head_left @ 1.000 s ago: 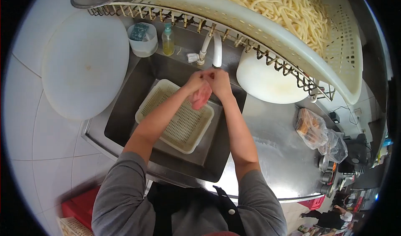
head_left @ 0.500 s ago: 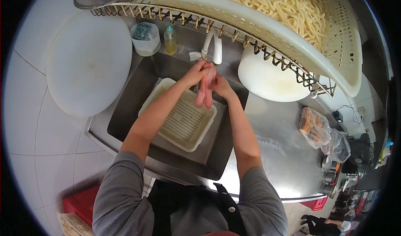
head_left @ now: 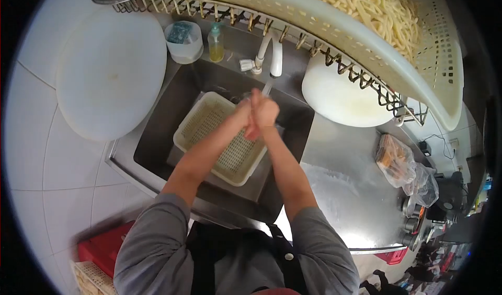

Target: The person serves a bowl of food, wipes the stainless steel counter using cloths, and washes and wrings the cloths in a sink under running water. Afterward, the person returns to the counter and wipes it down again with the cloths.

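Note:
Below the white faucet (head_left: pixel 275 60), my left hand (head_left: pixel 242 112) and my right hand (head_left: pixel 265 110) are pressed together, fingers closed. A limp pink piece (head_left: pixel 252 133), raw meat or cloth, I cannot tell which, is squeezed between them, and only its lower end shows under the hands. Water runs from the spout just behind my right hand. Beneath my hands and forearms, a cream perforated plastic basket (head_left: pixel 189 131) lies in the metal sink (head_left: pixel 157 143), partly hidden by my left arm.
Over the sink's back, a wire rack (head_left: pixel 230 14) carries a large basket of thick pale noodles (head_left: pixel 366 13). A soap bottle (head_left: pixel 216 47) and a white tub (head_left: pixel 184 52) stand behind the sink. Round white boards (head_left: pixel 112 75) lean at the left. Bagged food (head_left: pixel 395 159) lies at right.
My hands have come together and dropped slightly from the spout toward the basket. The pink piece, hanging between them before, is now mostly hidden in their grip.

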